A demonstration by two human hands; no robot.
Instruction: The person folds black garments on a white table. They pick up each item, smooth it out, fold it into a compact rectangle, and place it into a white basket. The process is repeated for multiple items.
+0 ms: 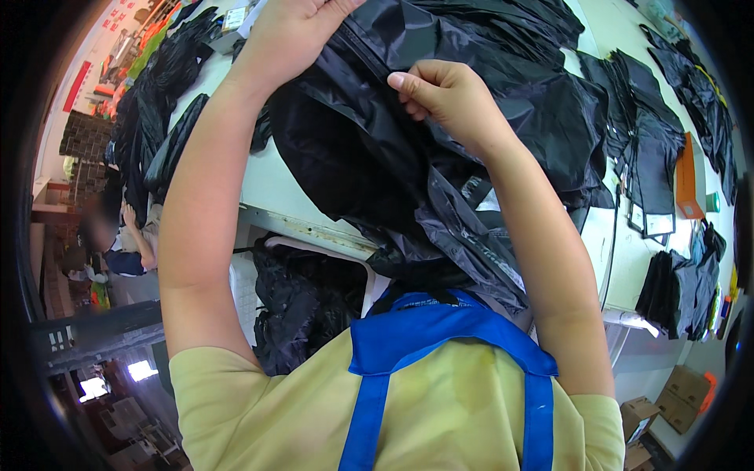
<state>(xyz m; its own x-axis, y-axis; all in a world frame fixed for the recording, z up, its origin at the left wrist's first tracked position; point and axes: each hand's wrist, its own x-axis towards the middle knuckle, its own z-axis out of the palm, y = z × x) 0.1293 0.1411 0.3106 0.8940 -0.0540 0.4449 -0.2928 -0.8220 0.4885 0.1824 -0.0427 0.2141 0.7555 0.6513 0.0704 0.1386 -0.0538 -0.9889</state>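
Observation:
A large piece of shiny black fabric (353, 141), which looks like a garment, lies bunched over the table's front edge and hangs toward my blue apron (448, 334). My left hand (294, 39) is closed on its far left part, with the fingertips partly cut off by the upper edge of the view. A seam or zip-like line (365, 47) runs from there toward my right hand (444, 98). That hand is closed in a pinch, thumb against the bent fingers, on the same fabric. What lies right between the fingertips is hidden.
More black pieces (169, 86) lie at the left, and flat black panels (644, 133) at the right of the white table (275, 188). An orange box (689, 177) stands at the right. Below the edge sits a container of black fabric (306, 290). Another person (129, 243) is at the left.

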